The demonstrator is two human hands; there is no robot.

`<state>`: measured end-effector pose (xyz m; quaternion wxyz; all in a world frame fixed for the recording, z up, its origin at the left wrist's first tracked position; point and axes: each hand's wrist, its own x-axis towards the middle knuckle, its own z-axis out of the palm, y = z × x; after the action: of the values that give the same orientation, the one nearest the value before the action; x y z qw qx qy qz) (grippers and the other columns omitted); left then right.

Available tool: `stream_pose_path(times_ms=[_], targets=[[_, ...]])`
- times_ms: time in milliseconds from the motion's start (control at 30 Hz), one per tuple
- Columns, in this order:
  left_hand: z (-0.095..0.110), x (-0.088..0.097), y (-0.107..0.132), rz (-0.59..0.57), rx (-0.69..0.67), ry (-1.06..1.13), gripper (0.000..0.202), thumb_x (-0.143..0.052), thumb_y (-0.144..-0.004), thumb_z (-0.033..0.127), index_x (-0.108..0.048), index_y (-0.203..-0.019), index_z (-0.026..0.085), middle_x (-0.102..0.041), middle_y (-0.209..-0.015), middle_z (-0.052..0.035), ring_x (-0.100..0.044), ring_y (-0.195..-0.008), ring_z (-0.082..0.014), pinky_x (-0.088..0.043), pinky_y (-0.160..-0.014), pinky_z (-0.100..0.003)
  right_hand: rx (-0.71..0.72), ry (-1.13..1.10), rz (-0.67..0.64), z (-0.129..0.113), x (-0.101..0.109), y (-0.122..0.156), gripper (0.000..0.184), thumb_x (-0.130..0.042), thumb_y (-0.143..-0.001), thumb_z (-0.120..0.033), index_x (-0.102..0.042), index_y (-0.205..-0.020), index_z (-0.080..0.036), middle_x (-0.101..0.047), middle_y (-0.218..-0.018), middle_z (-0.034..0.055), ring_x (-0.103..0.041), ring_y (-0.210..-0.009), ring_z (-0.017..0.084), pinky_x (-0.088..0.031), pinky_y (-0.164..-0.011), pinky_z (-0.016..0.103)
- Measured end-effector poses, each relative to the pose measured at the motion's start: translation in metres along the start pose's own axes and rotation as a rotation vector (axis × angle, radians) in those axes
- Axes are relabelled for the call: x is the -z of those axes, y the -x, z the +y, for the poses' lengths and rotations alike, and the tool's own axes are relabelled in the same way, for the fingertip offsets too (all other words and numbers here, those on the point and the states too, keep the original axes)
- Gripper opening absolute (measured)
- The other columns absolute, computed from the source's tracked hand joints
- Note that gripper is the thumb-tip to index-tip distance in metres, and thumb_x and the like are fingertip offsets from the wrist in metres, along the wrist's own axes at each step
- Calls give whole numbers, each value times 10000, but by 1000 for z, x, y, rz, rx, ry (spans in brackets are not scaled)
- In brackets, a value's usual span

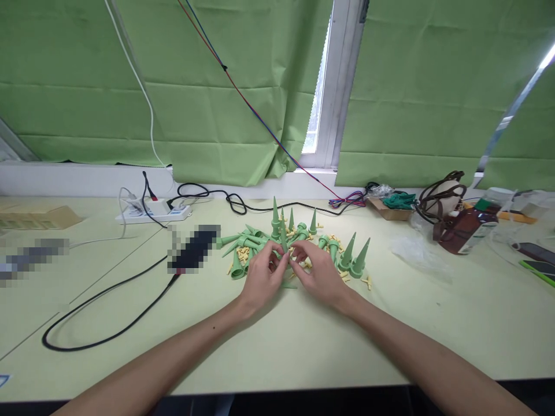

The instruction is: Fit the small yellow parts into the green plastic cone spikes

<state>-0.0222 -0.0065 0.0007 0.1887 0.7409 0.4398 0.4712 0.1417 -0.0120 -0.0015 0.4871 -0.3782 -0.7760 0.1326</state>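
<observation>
Near the middle of the table, my left hand (pixel 265 270) is closed on a green plastic spike (pixel 283 234), held with its point up. My right hand (pixel 318 269) meets it from the other side, thumb and fingers pinched together by the spike's lower end. Whatever sits between those right fingertips is too small and covered to make out. Around both hands lie many more green spikes (pixel 237 266), some on their sides. Several stand upright, among them a spike (pixel 359 260) to the right. Small yellow T-shaped pieces (pixel 367 282) are scattered among them.
A power strip (pixel 173 214) and black cable (pixel 130 338) occupy the left, with a blurred dark device (pixel 196 248) closer in. Rightward are a clear plastic bag (pixel 420 257), a brown bottle (pixel 468 228), a cardboard box (pixel 390 211) and a green-edged phone (pixel 540 270). Green curtains (pixel 217 115) hang behind.
</observation>
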Motion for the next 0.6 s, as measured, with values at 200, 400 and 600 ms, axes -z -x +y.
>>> stream_pose_path(times_ms=[200,400,600], targets=[[-3,1,-2,-34,0,-46,273,-548,-929,285,-438,-1173,237,-666,-945,-19,-595,-654,-122,-444,-581,-245,-60,161,-120,1,5,0,328,-543,-891,-133,-503,-1213,-178,-653,-971,56,-611,-919,203,-447,-880,376],[-4,2,-2,-131,-34,-224,293,-490,-947,232,-444,-1237,229,-676,-853,-22,-625,-792,-207,-458,-695,-320,-73,333,-254,1,8,0,95,-599,-846,-135,-558,-925,-171,-648,-914,57,-577,-912,218,-388,-909,395],[-7,0,-2,-172,-87,-330,311,-489,-934,207,-469,-1244,225,-693,-844,-25,-617,-853,-243,-448,-810,-383,-40,414,-377,1,6,1,84,-639,-841,-156,-609,-919,-164,-645,-874,52,-572,-923,223,-367,-924,389]])
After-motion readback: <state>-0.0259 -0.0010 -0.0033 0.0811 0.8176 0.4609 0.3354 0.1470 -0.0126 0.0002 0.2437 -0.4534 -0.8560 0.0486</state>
